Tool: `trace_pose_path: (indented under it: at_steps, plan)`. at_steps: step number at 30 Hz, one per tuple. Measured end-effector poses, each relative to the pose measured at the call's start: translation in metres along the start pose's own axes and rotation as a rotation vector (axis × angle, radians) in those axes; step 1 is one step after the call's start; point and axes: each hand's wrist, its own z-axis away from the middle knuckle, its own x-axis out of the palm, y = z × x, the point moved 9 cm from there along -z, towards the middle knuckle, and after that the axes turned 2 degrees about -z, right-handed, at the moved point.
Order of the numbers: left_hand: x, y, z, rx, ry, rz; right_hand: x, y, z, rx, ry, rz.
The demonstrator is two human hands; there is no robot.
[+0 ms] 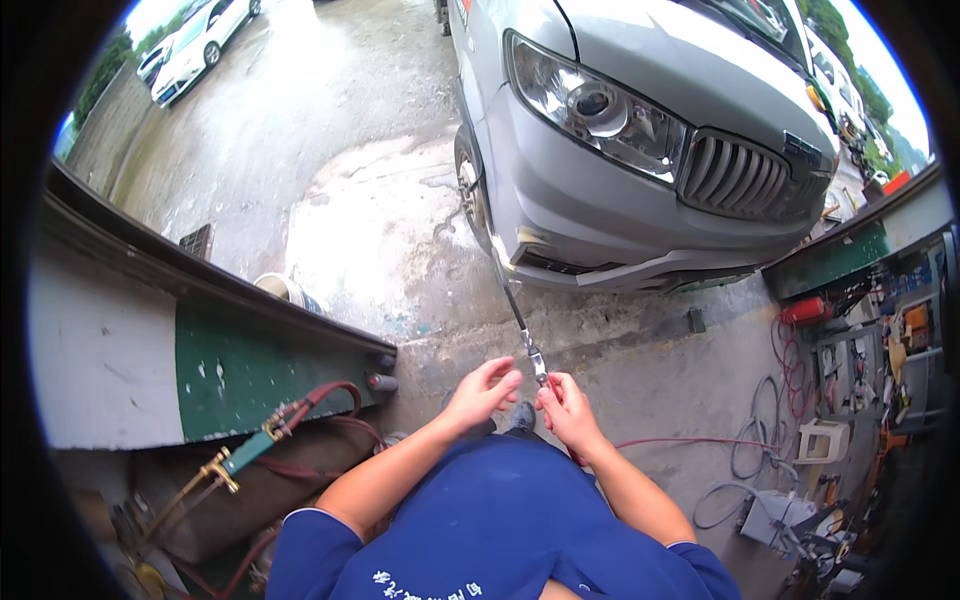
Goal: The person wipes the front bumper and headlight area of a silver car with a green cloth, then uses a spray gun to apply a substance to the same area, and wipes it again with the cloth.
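My right hand (570, 408) is closed around the near end of a silver air-hose fitting (538, 360), held in front of my body. From the fitting's far end a black hose (511, 300) runs up toward the front wheel (470, 182) of a silver vehicle (620, 225); whether it is joined to the wheel cannot be made out. A red hose (680, 440) trails from beside my right hand across the floor to the right. My left hand (482, 394) hovers just left of the fitting, fingers curved and apart, holding nothing.
Green-and-white walls stand at left (215, 340) and right (840, 262). By the left one, a cutting torch (250, 452) lies over a large cylinder (250, 490). At right are a tool rack (850, 370), a white stool (823, 441) and coiled hoses (760, 440). A bucket (285, 288) sits beyond the left wall.
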Motion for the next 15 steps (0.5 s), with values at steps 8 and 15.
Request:
trace_pose_path:
  at_steps: [8,15]
  plan:
    - [-0.029,0.010,-0.018,-0.017,-0.152,-0.080,0.062,-0.002,-0.016,0.180,-0.028,-0.049]
    - [-0.071,-0.029,-0.014,-0.113,0.015,0.069,0.102,0.029,-0.021,0.325,-0.167,-0.122]
